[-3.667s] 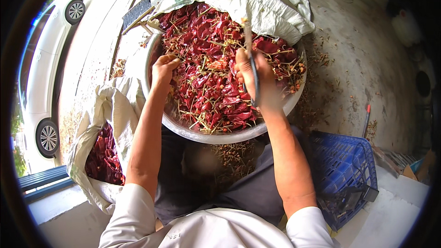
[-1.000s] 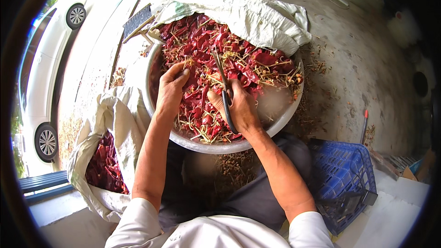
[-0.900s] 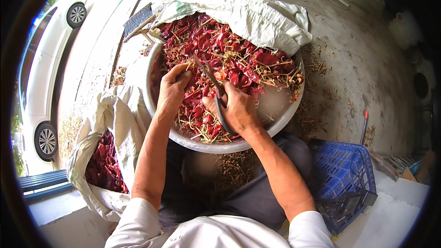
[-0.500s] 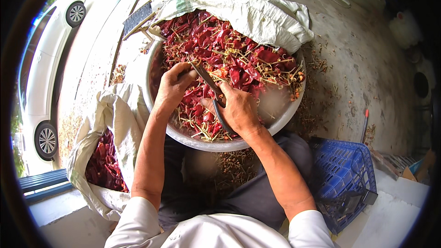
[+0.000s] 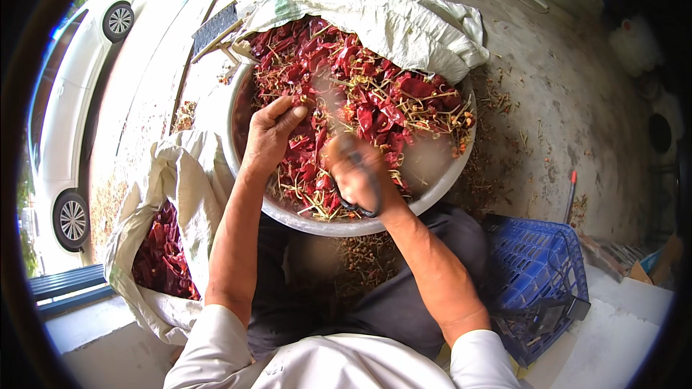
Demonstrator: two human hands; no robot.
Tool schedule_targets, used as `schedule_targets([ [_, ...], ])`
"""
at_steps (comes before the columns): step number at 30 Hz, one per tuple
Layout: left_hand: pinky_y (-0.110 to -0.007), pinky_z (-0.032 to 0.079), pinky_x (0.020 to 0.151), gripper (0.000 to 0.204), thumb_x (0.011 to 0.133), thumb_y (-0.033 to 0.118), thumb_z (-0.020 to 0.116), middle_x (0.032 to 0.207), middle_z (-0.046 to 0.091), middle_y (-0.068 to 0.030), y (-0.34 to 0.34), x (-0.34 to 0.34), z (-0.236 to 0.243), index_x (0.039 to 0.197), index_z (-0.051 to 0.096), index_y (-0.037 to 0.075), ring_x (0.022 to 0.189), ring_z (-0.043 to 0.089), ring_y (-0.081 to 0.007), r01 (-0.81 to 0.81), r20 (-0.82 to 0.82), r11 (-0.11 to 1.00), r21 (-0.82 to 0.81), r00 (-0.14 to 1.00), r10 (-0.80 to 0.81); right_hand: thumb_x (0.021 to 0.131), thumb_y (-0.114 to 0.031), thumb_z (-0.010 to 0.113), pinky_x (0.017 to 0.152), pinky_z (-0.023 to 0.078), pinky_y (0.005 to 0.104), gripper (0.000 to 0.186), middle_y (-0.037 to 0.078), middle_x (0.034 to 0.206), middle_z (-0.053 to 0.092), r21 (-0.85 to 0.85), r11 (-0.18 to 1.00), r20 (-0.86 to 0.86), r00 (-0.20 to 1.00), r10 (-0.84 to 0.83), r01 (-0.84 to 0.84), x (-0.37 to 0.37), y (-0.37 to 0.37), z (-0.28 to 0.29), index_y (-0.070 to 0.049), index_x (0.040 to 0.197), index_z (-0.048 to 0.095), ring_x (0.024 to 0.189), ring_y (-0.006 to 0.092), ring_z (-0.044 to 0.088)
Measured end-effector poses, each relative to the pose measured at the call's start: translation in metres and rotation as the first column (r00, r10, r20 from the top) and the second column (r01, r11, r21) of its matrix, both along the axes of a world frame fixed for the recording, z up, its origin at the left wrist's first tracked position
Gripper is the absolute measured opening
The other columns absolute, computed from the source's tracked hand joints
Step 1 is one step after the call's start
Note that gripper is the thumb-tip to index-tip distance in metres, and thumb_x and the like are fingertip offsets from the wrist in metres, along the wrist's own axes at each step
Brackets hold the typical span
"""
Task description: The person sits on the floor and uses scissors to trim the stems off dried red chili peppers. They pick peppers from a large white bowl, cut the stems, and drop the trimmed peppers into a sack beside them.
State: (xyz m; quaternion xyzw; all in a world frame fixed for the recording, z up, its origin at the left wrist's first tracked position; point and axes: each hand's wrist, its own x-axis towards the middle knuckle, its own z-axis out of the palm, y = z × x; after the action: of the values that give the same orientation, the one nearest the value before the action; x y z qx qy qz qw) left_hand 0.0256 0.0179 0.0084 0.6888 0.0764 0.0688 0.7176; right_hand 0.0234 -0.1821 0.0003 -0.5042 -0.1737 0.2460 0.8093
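A wide metal basin (image 5: 461, 186) stands before me, heaped with dried red chilies (image 5: 367, 112) and pale cut stems. Over its left part is my left hand (image 5: 270, 135), thumb and fingers pinched together. What they hold is hidden among the red chilies behind. My right hand (image 5: 360, 173), smeared by motion, is wrapped round dark-handled scissors (image 5: 369, 194) over the basin's near middle. The scissors' blades are too blurred to tell whether they are apart. A white woven sack (image 5: 382, 21) drapes over the basin's far rim, chilies spilling from under it.
Another woven sack (image 5: 205, 173) with red chilies stands at my left. A blue plastic crate (image 5: 537, 259) sits at my right, near a red-tipped rod (image 5: 572, 194). Scraps litter the concrete floor (image 5: 533, 151). A white car (image 5: 61, 119) is parked outside at far left.
My right hand has drawn back toward me and turned, taking the scissors away from my left fingertips. My left hand has hardly moved.
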Motion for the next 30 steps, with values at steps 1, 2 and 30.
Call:
schedule_targets([
  [1, -0.022, 0.054, 0.076, 0.013, 0.097, 0.009, 0.063, 0.092, 0.066, 0.0033, 0.005, -0.005, -0.004, 0.106, 0.067, 0.001, 0.084, 0.061, -0.0049, -0.004, -0.028, 1.0, 0.009, 1.0, 0.005, 0.097, -0.049, 0.059, 0.038, 0.035, 0.0218, 0.038, -0.005, 0.061, 0.047, 0.072, 0.993, -0.154, 0.985, -0.078, 0.09, 0.01, -0.01, 0.011, -0.011, 0.093, 0.059, 0.048, 0.0033, 0.044],
  [2, -0.022, 0.053, 0.077, 0.014, 0.097, 0.01, 0.063, 0.093, 0.066, 0.003, 0.009, -0.009, -0.006, 0.107, 0.067, 0.001, 0.085, 0.061, -0.005, -0.008, -0.056, 1.0, 0.017, 0.998, 0.009, 0.099, -0.053, 0.053, 0.038, 0.034, 0.0204, 0.041, -0.006, 0.06, 0.045, 0.079, 0.952, -0.23, 0.935, -0.27, 0.294, 0.029, -0.026, 0.026, -0.012, 0.096, 0.059, 0.046, 0.0033, 0.041],
  [30, -0.016, 0.036, 0.049, 0.013, 0.101, 0.02, 0.059, 0.077, 0.059, 0.0046, -0.001, -0.012, 0.006, 0.104, 0.064, 0.009, 0.058, 0.046, -0.0013, 0.052, -0.179, 0.993, -0.101, 0.981, -0.07, 0.078, -0.058, 0.075, 0.069, 0.05, 0.0486, 0.065, 0.022, 0.085, 0.063, -0.66, 0.648, 0.63, 0.75, 0.202, 0.38, 0.028, -0.02, 0.014, -0.001, 0.103, 0.057, 0.082, 0.0411, 0.065],
])
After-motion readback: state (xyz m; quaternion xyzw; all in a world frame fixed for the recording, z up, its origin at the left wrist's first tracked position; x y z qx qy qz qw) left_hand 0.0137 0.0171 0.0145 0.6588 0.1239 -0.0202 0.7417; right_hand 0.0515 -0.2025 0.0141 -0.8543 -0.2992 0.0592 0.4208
